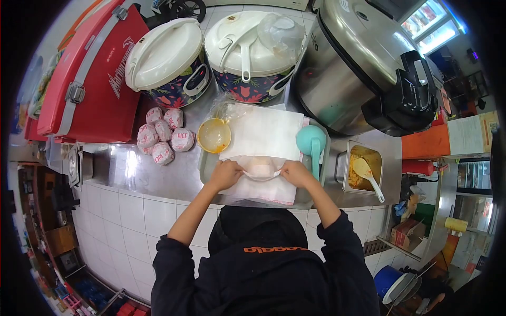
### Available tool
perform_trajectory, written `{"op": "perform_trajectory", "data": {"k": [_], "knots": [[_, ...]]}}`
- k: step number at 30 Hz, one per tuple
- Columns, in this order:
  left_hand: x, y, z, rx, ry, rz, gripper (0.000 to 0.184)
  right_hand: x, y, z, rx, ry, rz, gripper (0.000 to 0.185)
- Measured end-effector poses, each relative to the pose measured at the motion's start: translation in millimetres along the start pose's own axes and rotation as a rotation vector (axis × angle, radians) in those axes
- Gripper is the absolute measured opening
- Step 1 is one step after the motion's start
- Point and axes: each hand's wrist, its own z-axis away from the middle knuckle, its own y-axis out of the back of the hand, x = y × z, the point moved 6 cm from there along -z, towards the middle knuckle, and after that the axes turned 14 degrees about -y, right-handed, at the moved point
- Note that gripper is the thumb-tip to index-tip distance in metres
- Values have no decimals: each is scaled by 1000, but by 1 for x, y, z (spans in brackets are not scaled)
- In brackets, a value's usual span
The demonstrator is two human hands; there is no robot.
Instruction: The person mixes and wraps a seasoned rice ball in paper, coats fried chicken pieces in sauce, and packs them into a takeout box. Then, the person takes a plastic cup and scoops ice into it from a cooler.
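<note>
- While the left hand (pixel 225 175) is gripping one end of the paper (pixel 250 173), the right hand (pixel 296 174) is pinching the other end, both hands closed on it.
- Between the hands, a pale lump (pixel 261 167) is lying partly under the paper; it is probably rice, but the paper is hiding its make-up.
- This wrap is looking only part done: the paper is covering some of the lump, while the ends are not yet being closed, so the folding and tucking are likely remaining.
- Under the work, the tray (pixel 322 163) is carrying white sheets (pixel 258 126), so wrapping material is remaining too.
- To the right, a pan (pixel 342 167) is holding yellow food (pixel 357 181) with a spoon (pixel 363 167) in it, and neither hand is touching it.
- Beyond the hands, a teal scoop (pixel 311 139) is resting at the sheets' right, and a stained bowl (pixel 213 135) at their left.
- Farther left, at least six packs (pixel 183 139) are sitting clustered on the counter (pixel 126 163), closed and apparently finished; some are showing "RICE".
- At the back, two lidded pots (pixel 253 42) and a steel cooker (pixel 337 73) are standing shut, hiding how much is left inside.
</note>
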Motion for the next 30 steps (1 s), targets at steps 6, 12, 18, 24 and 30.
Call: {"op": "perform_trajectory", "data": {"k": [6,12,18,24,30], "knots": [[-16,9,-27,80,430,-393,25,-21,16,-26,296,-39,97,22],[1,-2,-13,124,2,-176,19,-29,23,0,323,194,67,17],[30,-16,16,481,-113,-418,15,-26,-12,45,760,313,64,12],[36,-4,13,352,-208,-382,29,-39,-22,62,797,173,119,46],[4,-30,14,586,579,592,27,-42,20,48,457,-51,-203,23]]}}
